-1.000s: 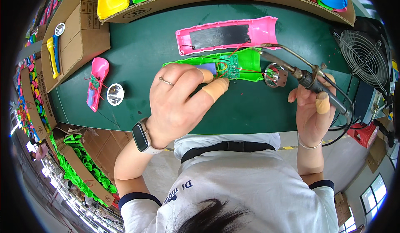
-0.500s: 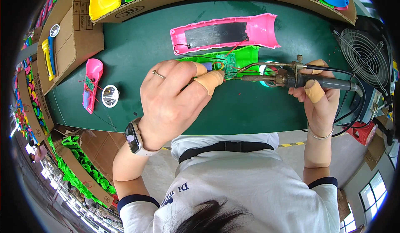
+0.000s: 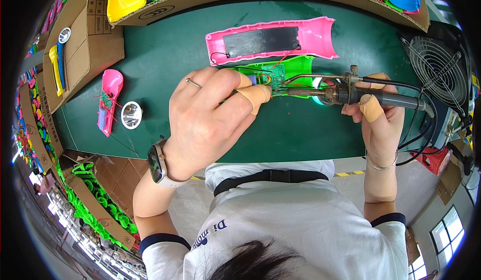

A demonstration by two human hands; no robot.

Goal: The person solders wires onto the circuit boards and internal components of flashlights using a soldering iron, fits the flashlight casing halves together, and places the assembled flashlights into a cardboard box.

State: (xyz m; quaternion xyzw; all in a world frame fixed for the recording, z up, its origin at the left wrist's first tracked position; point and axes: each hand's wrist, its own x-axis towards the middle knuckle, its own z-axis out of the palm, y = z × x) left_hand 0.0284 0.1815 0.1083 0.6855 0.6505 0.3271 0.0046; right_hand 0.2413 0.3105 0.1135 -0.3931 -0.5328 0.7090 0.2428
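Observation:
My right hand (image 3: 381,124) grips a soldering iron (image 3: 396,99) with a thin metal feed tube along it. The iron's tip points left, at the edge of a green circuit board (image 3: 278,74). The board lies in a green plastic half-shell (image 3: 302,65) with thin wires and a purplish part. My left hand (image 3: 205,112) is closed in a pinch at the board's left side; its fingers hide what they hold. Beige finger cots cover some fingertips on both hands. Just beyond lies a pink half-shell (image 3: 318,35) with a black panel (image 3: 260,40) inside.
On the left lie a small pink shell (image 3: 111,87) with a board and wires, and a round reflector (image 3: 132,115). A cardboard box (image 3: 102,44) stands beyond them. Coloured shells fill a long carton (image 3: 280,0) at the back. A fan (image 3: 438,69) stands at the right.
My right hand and the soldering iron have shifted slightly left, bringing the tip further over the board. My left hand stays pinched, with its wrist moved slightly left.

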